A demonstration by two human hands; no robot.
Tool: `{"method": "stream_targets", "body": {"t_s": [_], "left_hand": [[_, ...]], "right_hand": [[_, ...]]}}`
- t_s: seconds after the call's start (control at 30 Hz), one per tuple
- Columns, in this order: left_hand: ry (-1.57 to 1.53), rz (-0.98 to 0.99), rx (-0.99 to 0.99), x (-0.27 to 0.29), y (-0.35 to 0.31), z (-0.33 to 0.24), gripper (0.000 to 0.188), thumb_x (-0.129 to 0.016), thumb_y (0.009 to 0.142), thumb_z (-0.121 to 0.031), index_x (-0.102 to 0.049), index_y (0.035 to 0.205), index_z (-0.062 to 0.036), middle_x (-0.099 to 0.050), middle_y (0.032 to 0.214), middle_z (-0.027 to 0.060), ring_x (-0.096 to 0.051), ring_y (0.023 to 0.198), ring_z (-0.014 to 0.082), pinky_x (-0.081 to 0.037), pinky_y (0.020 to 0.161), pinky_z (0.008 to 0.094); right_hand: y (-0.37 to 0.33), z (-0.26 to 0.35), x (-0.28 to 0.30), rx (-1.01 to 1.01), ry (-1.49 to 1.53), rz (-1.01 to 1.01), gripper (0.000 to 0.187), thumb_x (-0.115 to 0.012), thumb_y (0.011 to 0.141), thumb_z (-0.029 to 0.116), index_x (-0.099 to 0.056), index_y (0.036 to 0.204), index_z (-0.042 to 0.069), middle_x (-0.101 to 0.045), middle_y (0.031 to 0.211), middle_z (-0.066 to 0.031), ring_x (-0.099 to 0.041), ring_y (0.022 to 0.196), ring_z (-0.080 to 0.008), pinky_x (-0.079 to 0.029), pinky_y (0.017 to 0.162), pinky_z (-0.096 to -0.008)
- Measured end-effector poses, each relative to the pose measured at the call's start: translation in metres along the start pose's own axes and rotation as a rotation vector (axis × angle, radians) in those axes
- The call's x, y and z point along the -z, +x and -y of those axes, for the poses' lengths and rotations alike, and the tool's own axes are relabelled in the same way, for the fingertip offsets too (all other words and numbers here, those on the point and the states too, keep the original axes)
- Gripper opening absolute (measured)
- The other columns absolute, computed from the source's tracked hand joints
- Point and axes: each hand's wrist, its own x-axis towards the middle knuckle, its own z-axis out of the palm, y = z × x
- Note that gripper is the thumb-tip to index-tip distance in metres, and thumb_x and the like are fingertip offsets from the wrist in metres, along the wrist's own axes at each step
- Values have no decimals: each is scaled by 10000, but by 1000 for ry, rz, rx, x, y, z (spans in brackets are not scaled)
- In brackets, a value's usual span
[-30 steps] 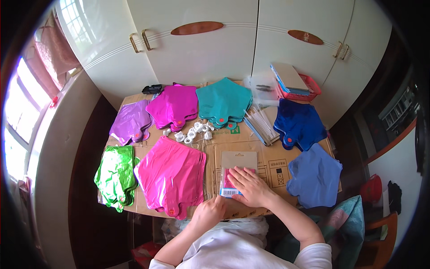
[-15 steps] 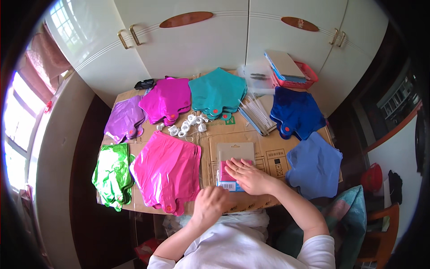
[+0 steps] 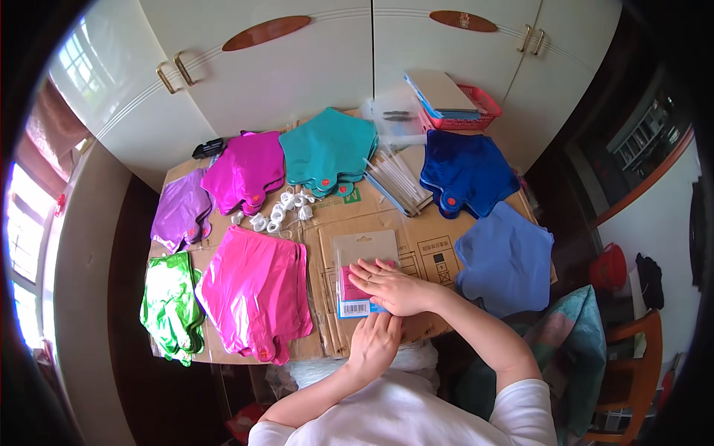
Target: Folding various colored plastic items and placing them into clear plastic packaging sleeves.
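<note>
A flat clear package (image 3: 346, 253) with a grey card, a folded pink piece and a blue lower strip lies on cardboard in front of me. My right hand (image 3: 394, 287) rests palm down across it, fingers stretched out over the pink part. At the package's lower edge is my left hand (image 3: 375, 343), its fingers curled together just below the right hand. Whatever those fingers pinch is hidden. Left of the package lies a stack of hot pink foil balloons (image 3: 256, 290). Beyond it is a cluster of small white ribbon coils (image 3: 279, 212).
More foil balloon stacks surround the cardboard: green (image 3: 169, 305), purple (image 3: 180, 209), magenta (image 3: 244, 171), teal (image 3: 331, 149), dark blue (image 3: 468, 175) and pale blue (image 3: 506, 256). White sticks (image 3: 401, 178) lie near a red basket (image 3: 487, 111) holding cards. A wooden chair (image 3: 643, 357) stands at right.
My left hand has moved right, from beside the package's lower left corner to its lower edge. My right hand stays flat on the package. The whole view has shifted slightly.
</note>
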Motion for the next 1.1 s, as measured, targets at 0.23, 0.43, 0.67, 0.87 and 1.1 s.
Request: {"method": "stream_targets", "body": {"t_s": [0.23,0.43,0.67,0.87,1.1], "left_hand": [[57,4,-56,-5,2,3,124,-656,788,-134,-584,855,-58,-543,817,75,-521,750,246,-445,668,362],[-191,-65,-183,30,-16,16,126,-623,779,-91,-552,881,-71,-548,900,73,-538,919,264,-394,805,413],[-1119,-383,231,74,-84,74,31,-429,975,-45,-414,977,-18,-529,764,76,-517,629,130,-477,599,280],[-45,71,-97,111,-59,75,295,-665,758,-73,-624,1042,-140,-547,881,7,-530,671,178,-501,551,283],[304,178,-352,94,-57,78,383,-641,750,-131,-651,1125,-210,-521,1000,-45,-500,695,100,-493,546,233]], "right_hand": [[0,-2,-2,20,2,-25,613,-508,919,169,-260,1455,1,-198,1543,-168,-146,1441,-311,-156,1160,-484],[-1,4,-3,15,-75,-47,595,-506,940,199,-269,1456,22,-219,1538,-158,-181,1434,-300,-175,1158,-476],[-13,21,-5,60,-99,-154,562,-570,899,185,-369,1405,45,-301,1500,-163,-270,1400,-303,-264,1126,-461],[-35,48,0,-9,-192,-378,307,-656,787,134,-620,1084,64,-567,1225,-91,-525,1169,-238,-454,953,-369],[-61,63,-27,19,-183,-548,197,-636,794,106,-663,976,38,-659,1037,-74,-610,1055,-213,-525,879,-333]]}}
